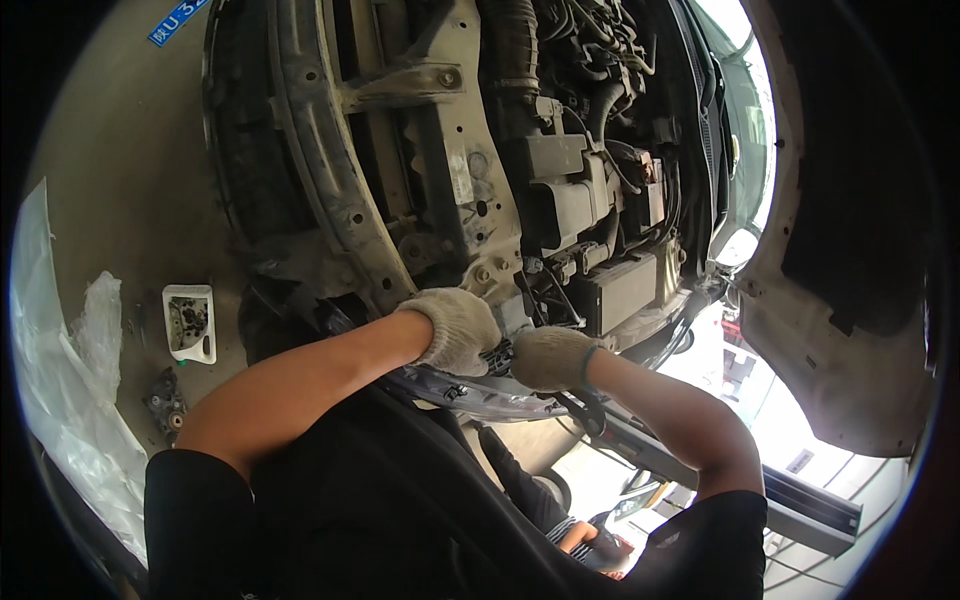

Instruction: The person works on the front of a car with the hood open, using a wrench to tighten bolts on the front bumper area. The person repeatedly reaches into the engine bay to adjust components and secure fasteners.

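Observation:
My left hand and my right hand, both in knitted grey gloves, are close together at the front corner of an open engine bay. A small dark part, perhaps a connector, shows between them; my fingers are curled at it and mostly hidden, so I cannot make out which hand grips it. Just above are a bolted metal bracket and a dark box-shaped housing. The clear plastic of a lamp runs below my hands. The long front crossmember curves up to the left.
A white tray of small dark pieces, a dark metal part and plastic sheeting lie on the floor at left. The raised bonnet is at right, above a grey post. Another person is at the bottom.

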The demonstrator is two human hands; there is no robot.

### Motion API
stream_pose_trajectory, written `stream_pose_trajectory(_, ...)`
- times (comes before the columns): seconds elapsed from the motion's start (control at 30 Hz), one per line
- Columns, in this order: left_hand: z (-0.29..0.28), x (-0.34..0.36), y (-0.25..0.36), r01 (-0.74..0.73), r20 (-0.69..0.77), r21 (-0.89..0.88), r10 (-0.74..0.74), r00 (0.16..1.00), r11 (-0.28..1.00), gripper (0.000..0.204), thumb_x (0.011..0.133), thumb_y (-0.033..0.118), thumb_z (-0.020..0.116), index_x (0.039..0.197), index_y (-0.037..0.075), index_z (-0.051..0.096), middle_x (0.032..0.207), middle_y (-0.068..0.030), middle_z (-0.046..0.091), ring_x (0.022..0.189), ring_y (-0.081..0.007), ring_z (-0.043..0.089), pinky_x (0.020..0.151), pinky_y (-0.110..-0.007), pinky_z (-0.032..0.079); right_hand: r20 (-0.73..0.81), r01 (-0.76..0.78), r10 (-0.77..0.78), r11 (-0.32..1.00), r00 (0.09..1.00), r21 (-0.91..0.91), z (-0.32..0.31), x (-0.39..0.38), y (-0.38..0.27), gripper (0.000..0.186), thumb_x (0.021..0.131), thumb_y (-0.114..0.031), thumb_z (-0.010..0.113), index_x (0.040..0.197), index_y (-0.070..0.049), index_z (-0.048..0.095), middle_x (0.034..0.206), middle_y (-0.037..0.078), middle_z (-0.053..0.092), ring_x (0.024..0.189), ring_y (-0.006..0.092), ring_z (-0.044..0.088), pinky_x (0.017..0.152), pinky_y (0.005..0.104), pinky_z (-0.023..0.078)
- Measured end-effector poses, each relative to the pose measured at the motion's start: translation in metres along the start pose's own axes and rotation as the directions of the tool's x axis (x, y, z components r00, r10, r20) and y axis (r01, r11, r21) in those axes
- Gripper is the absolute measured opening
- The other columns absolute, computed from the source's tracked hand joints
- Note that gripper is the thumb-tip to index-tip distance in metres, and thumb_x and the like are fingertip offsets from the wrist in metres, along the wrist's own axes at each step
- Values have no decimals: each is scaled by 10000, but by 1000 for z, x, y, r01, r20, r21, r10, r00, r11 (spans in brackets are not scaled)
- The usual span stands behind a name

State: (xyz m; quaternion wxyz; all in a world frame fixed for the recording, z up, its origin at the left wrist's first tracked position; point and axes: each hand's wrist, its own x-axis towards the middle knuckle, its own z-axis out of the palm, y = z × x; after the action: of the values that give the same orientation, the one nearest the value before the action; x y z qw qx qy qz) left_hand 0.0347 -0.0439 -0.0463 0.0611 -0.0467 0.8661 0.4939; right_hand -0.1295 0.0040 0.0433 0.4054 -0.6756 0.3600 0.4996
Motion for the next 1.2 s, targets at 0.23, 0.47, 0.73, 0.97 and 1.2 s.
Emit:
stream_pose_trajectory(0.23,4,2,-6,-47,-40,-3,47,998,999,356,837,353,604,997,73,753,931,-160,723,965,-351,694,875,-448,540,310,-260,133,872,941,415,-29,5,6,189,831,-154,629,880,-6,737,748,154,710,689,258,707,629,372,547)
stream_pose_trajectory(0.47,6,1,-10,-90,-69,-5,89,994,996,339,832,337,605,985,78,762,940,-159,727,957,-345,700,875,-442,546,422,-510,288,457,860,729,-16,3,6,235,871,-164,594,846,41,707,654,93,659,548,165,611,522,337,476)
stream_pose_trajectory(0.73,7,2,-8,-73,-55,-16,72,996,997,311,794,274,612,973,85,782,972,-162,736,945,-342,709,859,-446,559,384,-474,360,204,850,857,12,-3,-5,269,912,-200,594,822,41,674,620,92,619,484,152,577,472,333,464)
stream_pose_trajectory(0.97,7,4,-10,-104,-58,17,105,993,994,332,844,345,604,901,55,756,872,-165,723,897,-348,706,820,-457,561,188,-239,386,88,903,967,17,-27,-19,271,940,-228,582,926,18,696,672,58,613,531,127,569,500,288,460)
stream_pose_trajectory(1.2,2,5,-8,-86,-42,35,87,995,996,351,849,372,606,872,53,750,836,-183,713,876,-353,705,813,-459,559,65,-282,407,502,911,817,6,-31,-9,349,953,-251,485,915,34,683,746,146,671,703,269,675,687,375,539)
